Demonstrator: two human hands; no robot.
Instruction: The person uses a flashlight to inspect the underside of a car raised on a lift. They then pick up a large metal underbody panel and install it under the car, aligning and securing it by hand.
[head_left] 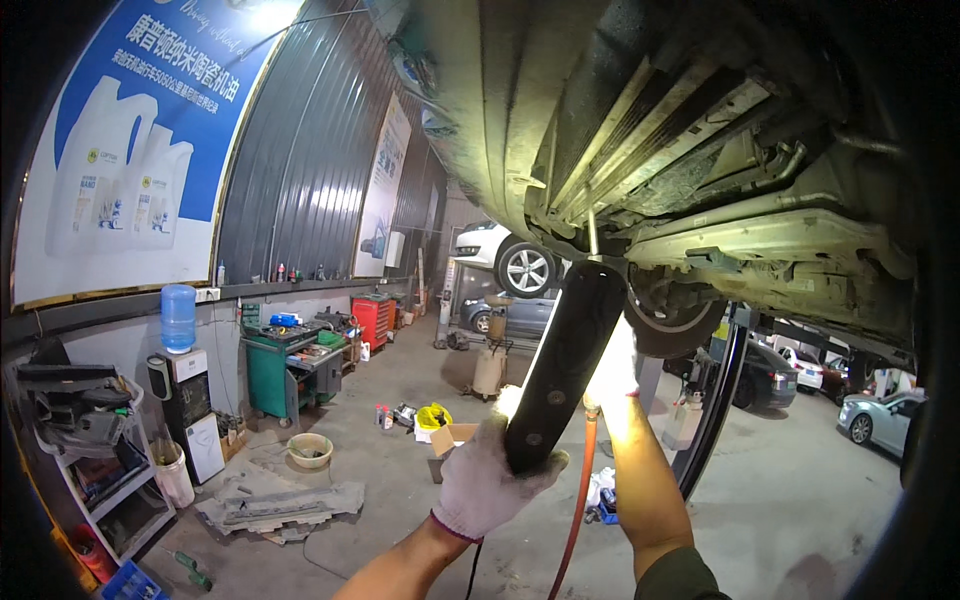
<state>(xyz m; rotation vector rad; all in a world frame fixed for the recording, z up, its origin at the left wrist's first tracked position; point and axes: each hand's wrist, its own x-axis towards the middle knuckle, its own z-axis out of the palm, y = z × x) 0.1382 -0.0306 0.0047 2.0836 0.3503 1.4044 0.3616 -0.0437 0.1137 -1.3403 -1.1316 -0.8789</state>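
Observation:
My left hand [485,475], in a white work glove, grips the lower end of a long black work light [570,360]. The light is lit and tilted up toward the underside of a raised car [700,170]. Behind it, my right hand [614,368] is washed out by the glare, its fingers closed around an air tool mostly hidden by the light. An orange-red air hose [583,490] hangs below that hand. A thin metal shaft [592,225] rises above the light toward the car's front underbody; I cannot tell whether its tip touches.
A car wheel [675,320] hangs right of my hands, near a lift post [715,410]. On the floor at left lie a removed undertray [285,507] and a basin [310,452]. A green workbench [285,370], red tool cabinet [372,322] and water dispenser [190,400] line the wall.

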